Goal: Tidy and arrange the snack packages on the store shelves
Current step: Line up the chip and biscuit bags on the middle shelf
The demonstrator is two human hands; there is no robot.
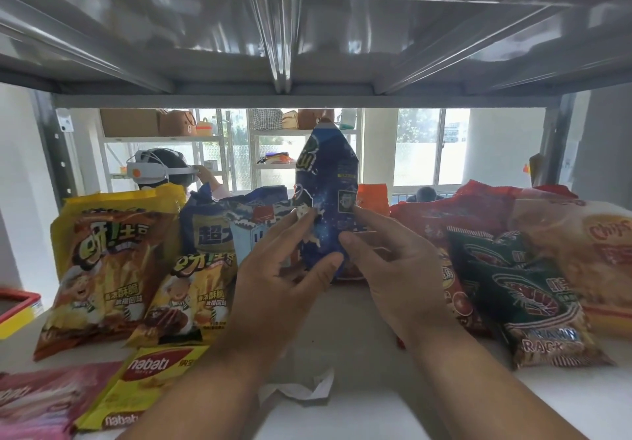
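Observation:
A tall dark blue snack bag (328,186) stands upright in the middle of the white shelf (342,316). My left hand (284,268) grips its lower left side, thumb under the bag and fingers on its left edge. My right hand (393,265) holds the lower right side, thumb and fingers curled round that edge. Two yellow chip bags (109,261) (191,296) lean upright on the left. Green prawn cracker bags (519,289) lie on the right.
A yellow Nabati pack (143,385) and a pink pack (44,398) lie at the front left. Blue bags (239,224) stand behind my left hand. Red and pale Chipz bags (588,251) pile at the right. The upper shelf (307,46) hangs low overhead. Behind the rack a person wears a headset (157,169).

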